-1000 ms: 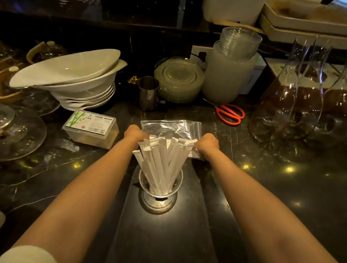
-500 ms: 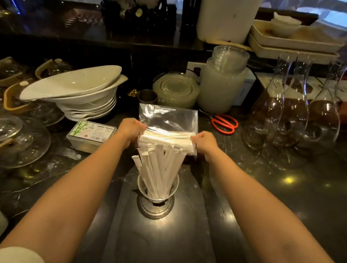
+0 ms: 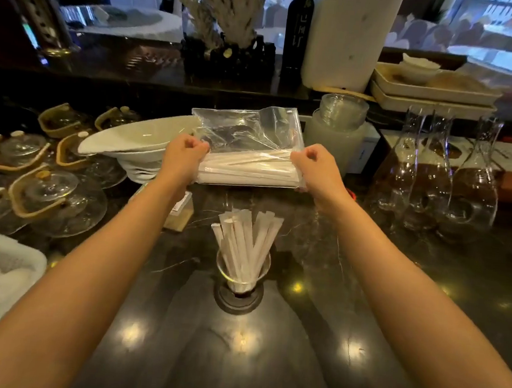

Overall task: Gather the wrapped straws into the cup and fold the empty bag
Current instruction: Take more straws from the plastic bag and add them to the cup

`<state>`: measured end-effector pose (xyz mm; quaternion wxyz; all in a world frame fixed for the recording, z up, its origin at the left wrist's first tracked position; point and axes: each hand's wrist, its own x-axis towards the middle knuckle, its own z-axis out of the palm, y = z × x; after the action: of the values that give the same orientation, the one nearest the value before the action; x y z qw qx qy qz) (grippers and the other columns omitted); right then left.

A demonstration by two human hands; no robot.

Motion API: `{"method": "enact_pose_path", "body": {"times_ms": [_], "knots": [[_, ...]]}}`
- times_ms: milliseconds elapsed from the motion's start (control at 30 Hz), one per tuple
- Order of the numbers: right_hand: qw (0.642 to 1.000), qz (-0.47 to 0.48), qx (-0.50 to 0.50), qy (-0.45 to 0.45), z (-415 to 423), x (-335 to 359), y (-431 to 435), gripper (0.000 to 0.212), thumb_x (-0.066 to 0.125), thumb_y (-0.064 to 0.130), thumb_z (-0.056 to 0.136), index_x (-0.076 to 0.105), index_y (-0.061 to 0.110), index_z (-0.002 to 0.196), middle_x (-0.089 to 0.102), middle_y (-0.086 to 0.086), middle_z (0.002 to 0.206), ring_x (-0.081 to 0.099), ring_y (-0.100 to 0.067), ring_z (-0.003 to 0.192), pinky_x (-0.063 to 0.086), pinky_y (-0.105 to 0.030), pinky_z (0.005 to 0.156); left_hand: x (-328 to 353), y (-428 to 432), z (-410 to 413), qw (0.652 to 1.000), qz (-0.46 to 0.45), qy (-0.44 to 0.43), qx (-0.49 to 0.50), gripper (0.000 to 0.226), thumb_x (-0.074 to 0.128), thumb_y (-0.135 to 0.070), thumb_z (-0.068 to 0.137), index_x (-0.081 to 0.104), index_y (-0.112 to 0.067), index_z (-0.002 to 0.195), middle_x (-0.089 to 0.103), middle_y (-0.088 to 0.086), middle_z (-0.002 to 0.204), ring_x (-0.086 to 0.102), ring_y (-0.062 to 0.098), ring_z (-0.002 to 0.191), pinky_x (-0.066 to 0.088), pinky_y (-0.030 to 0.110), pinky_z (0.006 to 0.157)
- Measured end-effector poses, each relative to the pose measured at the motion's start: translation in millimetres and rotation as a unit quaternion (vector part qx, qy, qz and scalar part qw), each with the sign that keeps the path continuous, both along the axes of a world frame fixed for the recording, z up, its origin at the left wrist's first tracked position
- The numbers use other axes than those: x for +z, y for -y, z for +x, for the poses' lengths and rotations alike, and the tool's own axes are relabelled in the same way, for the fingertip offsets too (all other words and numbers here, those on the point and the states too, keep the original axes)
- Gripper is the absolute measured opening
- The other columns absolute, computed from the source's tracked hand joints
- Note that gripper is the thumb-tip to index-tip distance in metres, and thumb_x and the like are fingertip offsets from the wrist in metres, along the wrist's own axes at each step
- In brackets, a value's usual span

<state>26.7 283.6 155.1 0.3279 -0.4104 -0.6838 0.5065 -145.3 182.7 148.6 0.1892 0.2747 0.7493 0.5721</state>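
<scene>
Dark polished stone makes up the table [image 3: 424,299] across the lower half of the frame, dotted with reflected lights. We hold the clear plastic bag [image 3: 247,132] up in the centre of the frame, above the table, stretched between our two hands. Our left hand [image 3: 184,154] is closed in a pinch on the bag's left edge and our right hand [image 3: 315,164] is closed the same way on its right edge. A bundle of wrapped straws [image 3: 247,171] lies sideways in the bag's lower part, between our hands; the upper part of the bag looks see-through and crumpled. Below the bag, centre frame and between our forearms, the cup [image 3: 242,272] stands upright on the table with more wrapped straws [image 3: 245,239] fanned out of it. Stacked white bowls [image 3: 130,141] sit left of our left hand, glass carafes [image 3: 439,177] at the right of the frame
</scene>
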Motion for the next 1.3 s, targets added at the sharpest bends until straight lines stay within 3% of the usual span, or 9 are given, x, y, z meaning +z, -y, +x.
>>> {"method": "enact_pose_path", "body": {"times_ms": [200, 467, 600, 667, 767, 1000, 1067, 1167, 1300], "knots": [[0.994, -0.039, 0.102, -0.001, 14, 2, 44, 0.010, 0.060, 0.013, 0.083, 0.051, 0.017, 0.083, 0.054, 0.002, 0.075, 0.051, -0.012, 0.065, 0.045, -0.025, 0.059, -29, 68, 15, 0.997, 0.017, 0.048, 0.050, 0.022, 0.051, -0.019, 0.087, 0.047, -0.023, 0.065, 0.046, -0.003, 0.070, 0.041, 0.011, 0.062, 0.036, 0.025, 0.052], [0.973, -0.054, 0.212, 0.068, 26, -7, 83, 0.014, 0.067, 0.002, 0.076, 0.058, 0.013, 0.077, 0.055, -0.004, 0.066, 0.052, -0.016, 0.061, 0.044, -0.029, 0.060, -110, 135, 59, 0.974, -0.031, 0.220, 0.050, 0.018, 0.050, -0.013, 0.089, 0.056, -0.014, 0.072, 0.054, 0.005, 0.072, 0.051, 0.013, 0.063, 0.045, 0.014, 0.039], [0.955, -0.058, 0.270, 0.113, 32, -11, 100, 0.011, 0.069, 0.006, 0.077, 0.059, 0.009, 0.072, 0.052, -0.002, 0.061, 0.047, -0.006, 0.050, 0.041, -0.014, 0.048, -137, 154, 86, 0.955, -0.080, 0.283, 0.031, 0.014, 0.048, -0.011, 0.090, 0.056, -0.008, 0.079, 0.058, 0.009, 0.081, 0.057, 0.017, 0.072, 0.052, 0.027, 0.059], [0.942, -0.068, 0.296, 0.143, 34, -10, 107, 0.006, 0.066, 0.008, 0.079, 0.062, 0.005, 0.077, 0.054, 0.000, 0.063, 0.049, -0.004, 0.052, 0.042, -0.008, 0.044, -145, 160, 96, 0.950, -0.104, 0.293, 0.024, 0.010, 0.049, -0.009, 0.090, 0.055, -0.004, 0.083, 0.059, 0.010, 0.077, 0.060, 0.016, 0.065, 0.053, 0.023, 0.051], [0.924, -0.086, 0.323, 0.187, 35, -11, 116, 0.013, 0.062, 0.010, 0.083, 0.062, 0.009, 0.070, 0.055, 0.001, 0.062, 0.049, -0.002, 0.049, 0.043, -0.007, 0.042, -152, 163, 107, 0.947, -0.146, 0.287, 0.015, 0.019, 0.053, -0.006, 0.087, 0.053, -0.007, 0.069, 0.054, 0.010, 0.064, 0.056, 0.010, 0.046, 0.050, 0.015, 0.039], [0.915, -0.088, 0.326, 0.220, 31, -14, 129, 0.022, 0.058, 0.014, 0.086, 0.056, 0.014, 0.065, 0.055, 0.000, 0.064, 0.050, -0.007, 0.054, 0.043, -0.013, 0.047, -122, 165, 99, 0.944, -0.309, 0.084, -0.075, 0.024, 0.058, -0.026, 0.085, 0.059, -0.008, 0.069, 0.061, 0.005, 0.065, 0.060, 0.016, 0.057, 0.047, 0.024, 0.051], [0.915, -0.089, 0.327, 0.219, 31, -14, 133, 0.022, 0.056, 0.015, 0.088, 0.054, 0.015, 0.065, 0.055, 0.002, 0.064, 0.051, -0.005, 0.054, 0.041, -0.009, 0.042, -95, 165, 97, 0.967, -0.241, 0.039, -0.070, 0.027, 0.056, -0.024, 0.086, 0.057, -0.011, 0.063, 0.060, 0.006, 0.063, 0.058, 0.014, 0.055, 0.046, 0.024, 0.055], [0.914, -0.083, 0.336, 0.212, 31, -15, 139, 0.024, 0.054, 0.017, 0.089, 0.052, 0.015, 0.065, 0.053, 0.002, 0.063, 0.049, -0.006, 0.053, 0.040, -0.011, 0.042, -50, 166, 103, 0.987, -0.072, 0.098, -0.110, 0.030, 0.050, -0.022, 0.089, 0.054, -0.011, 0.061, 0.058, 0.002, 0.058, 0.056, 0.002, 0.043, 0.044, 0.016, 0.045], [0.914, -0.064, 0.351, 0.195, 28, -17, 145, 0.027, 0.056, 0.018, 0.088, 0.051, 0.015, 0.062, 0.049, 0.000, 0.059, 0.043, -0.009, 0.052, 0.035, -0.015, 0.044, -26, 158, 109, 0.977, -0.030, 0.144, -0.155, 0.034, 0.047, -0.027, 0.090, 0.054, -0.013, 0.061, 0.059, -0.003, 0.049, 0.056, 0.006, 0.041, 0.044, 0.016, 0.041]]}}
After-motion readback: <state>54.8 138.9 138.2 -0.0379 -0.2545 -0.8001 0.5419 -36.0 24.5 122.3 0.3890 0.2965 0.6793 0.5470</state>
